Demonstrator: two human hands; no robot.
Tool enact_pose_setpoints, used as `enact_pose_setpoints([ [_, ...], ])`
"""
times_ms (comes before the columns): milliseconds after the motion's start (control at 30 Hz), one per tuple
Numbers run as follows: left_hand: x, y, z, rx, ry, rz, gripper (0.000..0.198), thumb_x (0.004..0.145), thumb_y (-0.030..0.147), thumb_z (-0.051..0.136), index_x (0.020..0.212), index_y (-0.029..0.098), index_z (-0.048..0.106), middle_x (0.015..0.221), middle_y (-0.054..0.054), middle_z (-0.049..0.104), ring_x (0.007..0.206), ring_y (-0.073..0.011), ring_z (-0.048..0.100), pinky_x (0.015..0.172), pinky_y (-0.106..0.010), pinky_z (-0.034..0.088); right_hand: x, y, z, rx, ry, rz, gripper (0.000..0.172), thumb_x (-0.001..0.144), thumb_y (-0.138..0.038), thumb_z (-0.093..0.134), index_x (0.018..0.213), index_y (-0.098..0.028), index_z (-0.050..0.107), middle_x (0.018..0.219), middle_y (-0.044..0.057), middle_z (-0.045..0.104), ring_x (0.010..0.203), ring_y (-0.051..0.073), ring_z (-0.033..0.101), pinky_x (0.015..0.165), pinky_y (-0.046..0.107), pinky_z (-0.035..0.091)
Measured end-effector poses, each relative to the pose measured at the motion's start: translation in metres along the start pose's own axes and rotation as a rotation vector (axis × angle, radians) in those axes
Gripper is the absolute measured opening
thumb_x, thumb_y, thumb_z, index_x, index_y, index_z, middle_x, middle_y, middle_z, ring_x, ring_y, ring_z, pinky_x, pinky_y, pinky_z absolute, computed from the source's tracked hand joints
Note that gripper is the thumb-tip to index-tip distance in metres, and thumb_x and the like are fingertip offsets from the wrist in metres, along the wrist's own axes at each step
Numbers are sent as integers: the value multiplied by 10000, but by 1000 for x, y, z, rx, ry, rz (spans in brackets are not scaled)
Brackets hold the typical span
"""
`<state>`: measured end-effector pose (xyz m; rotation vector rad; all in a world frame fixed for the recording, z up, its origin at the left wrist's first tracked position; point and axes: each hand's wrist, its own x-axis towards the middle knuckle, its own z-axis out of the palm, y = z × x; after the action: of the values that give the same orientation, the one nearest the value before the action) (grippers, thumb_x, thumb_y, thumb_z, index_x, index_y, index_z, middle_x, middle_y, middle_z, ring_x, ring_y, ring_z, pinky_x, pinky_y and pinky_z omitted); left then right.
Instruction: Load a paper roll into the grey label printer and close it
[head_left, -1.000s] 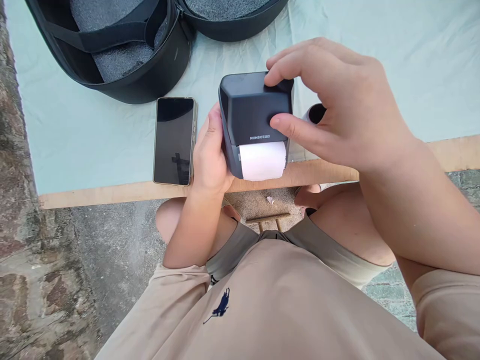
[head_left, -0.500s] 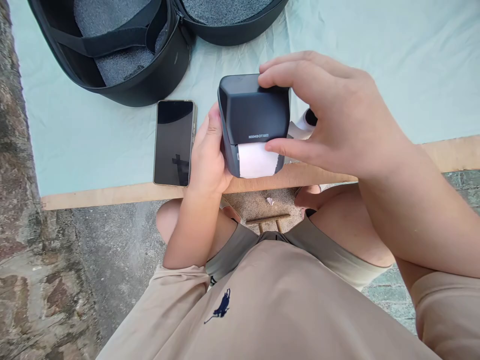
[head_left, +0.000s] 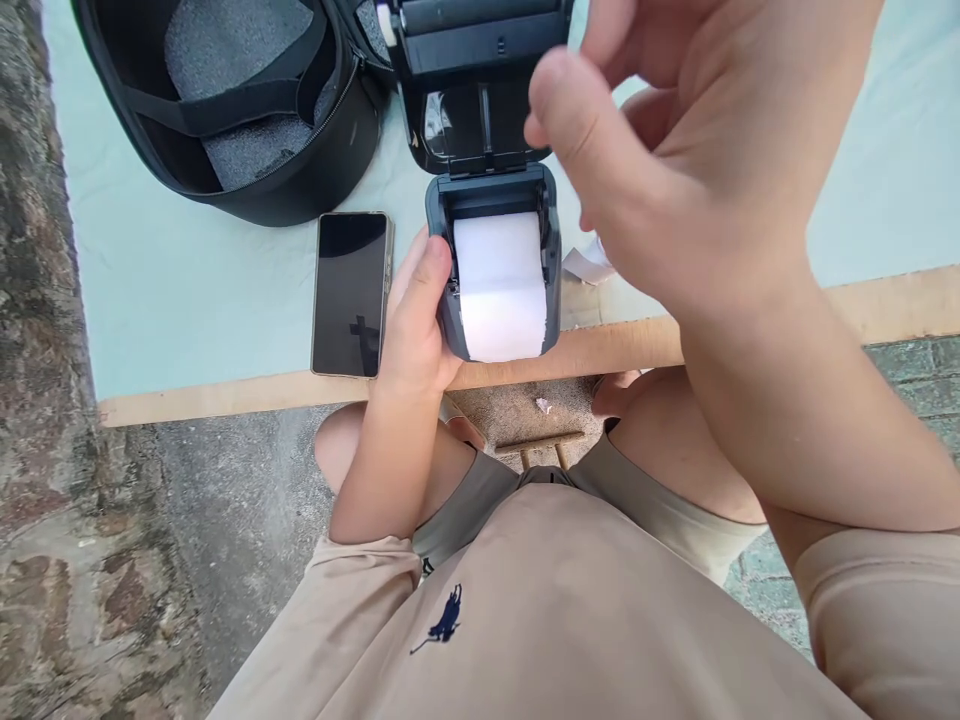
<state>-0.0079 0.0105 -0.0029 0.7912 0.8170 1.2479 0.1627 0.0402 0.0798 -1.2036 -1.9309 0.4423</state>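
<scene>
My left hand (head_left: 416,320) is wrapped round the body of a black label printer (head_left: 553,260), holding it over the table's front edge. Its lid (head_left: 457,50) is swung up and back, showing the roller and a clear window on its inner side. Inside the body sits a roll of white label paper (head_left: 500,275), with its loose end hanging over the front. At the lid's right edge is my right hand (head_left: 660,170), thumb over the edge and fingers curled; part of its grip is hidden. A phone (head_left: 349,295) lies left of my left hand.
An open black zip case (head_left: 330,165) with grey foam inside stands at the back left. A small white roll with a loose strip (head_left: 589,262) lies right of the printer, partly behind my right hand. The table's wooden edge (head_left: 225,397) runs before my knees.
The printer's lid was shut and has been flipped up, uncovering the paper roll. My right hand has moved up with it. My left hand keeps its hold on the body.
</scene>
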Motion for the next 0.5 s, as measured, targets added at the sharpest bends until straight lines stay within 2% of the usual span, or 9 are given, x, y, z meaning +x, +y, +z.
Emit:
enact_pose_setpoints([
  [100, -3, 3, 3, -26, -15, -17, 326, 946, 496, 506, 1087, 259, 680, 1205, -23, 710, 1439, -260, 452, 1136, -416, 485, 2, -3, 3, -153, -143, -78, 175, 876, -270, 525, 953, -177, 652, 889, 3, 664, 745, 131, 620, 771, 307, 485],
  [200, -5, 8, 7, -16, -18, -18, 271, 966, 443, 505, 1063, 253, 672, 1143, -25, 717, 1430, -229, 468, 1110, -387, 505, 1, -7, 7, -427, -343, -18, 203, 772, -225, 540, 942, -205, 650, 843, 6, 676, 677, 173, 587, 601, 324, 342],
  [267, -6, 10, 9, -13, -28, -14, 245, 948, 441, 548, 1080, 265, 657, 1154, -18, 705, 1416, -233, 488, 1096, -374, 513, 1, -10, 10, -578, -408, 19, 286, 775, -246, 536, 1042, -236, 637, 867, 29, 687, 745, 234, 606, 557, 313, 240],
  [333, -6, 10, 9, 11, -42, -8, 289, 924, 480, 576, 1102, 264, 648, 1160, -29, 694, 1416, -256, 490, 1093, -377, 513, 0, -12, 13, -711, -484, 38, 344, 804, -303, 538, 1144, -283, 593, 920, 42, 695, 751, 257, 613, 538, 310, 197],
  [400, -5, 10, 8, 46, -43, -4, 344, 907, 519, 584, 1111, 249, 645, 1148, -43, 686, 1436, -285, 461, 1100, -398, 506, -1, -12, 16, -804, -556, 64, 326, 816, -342, 551, 1139, -313, 577, 889, 50, 685, 689, 248, 601, 518, 313, 190],
  [500, -5, 8, 6, 84, -30, 2, 386, 881, 562, 598, 1073, 231, 643, 1139, -53, 681, 1460, -311, 419, 1108, -420, 495, 0, -14, 17, -829, -594, 76, 256, 821, -340, 566, 1074, -309, 584, 854, 53, 668, 658, 234, 592, 511, 304, 210],
])
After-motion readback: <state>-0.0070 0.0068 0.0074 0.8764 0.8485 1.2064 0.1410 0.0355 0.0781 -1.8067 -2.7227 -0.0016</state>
